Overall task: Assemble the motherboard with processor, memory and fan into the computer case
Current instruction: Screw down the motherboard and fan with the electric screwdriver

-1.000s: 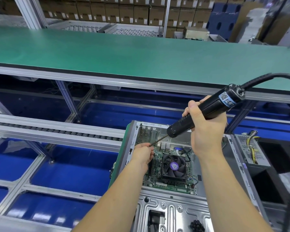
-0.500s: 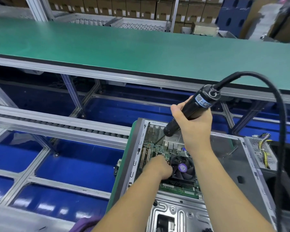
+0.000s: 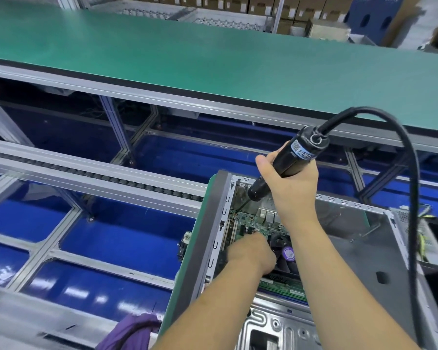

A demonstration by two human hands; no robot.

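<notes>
An open grey computer case lies on its side in front of me. A green motherboard sits inside it, with a black fan that bears a purple sticker. My right hand grips a black electric screwdriver. The screwdriver's thin bit slants down to the board's far left corner. My left hand rests on the board just left of the fan, knuckles up and blurred. Its fingers are hidden under it.
The screwdriver's thick black cable arcs over the case's right side. A power supply with yellow wires sits at the right edge. Purple cloth lies near the case's front left. A roller rail and a green conveyor belt run beyond.
My left hand left the bit's tip and came down onto the board beside the fan. My right hand swung the screwdriver more upright, and its bit dropped to the far left corner.
</notes>
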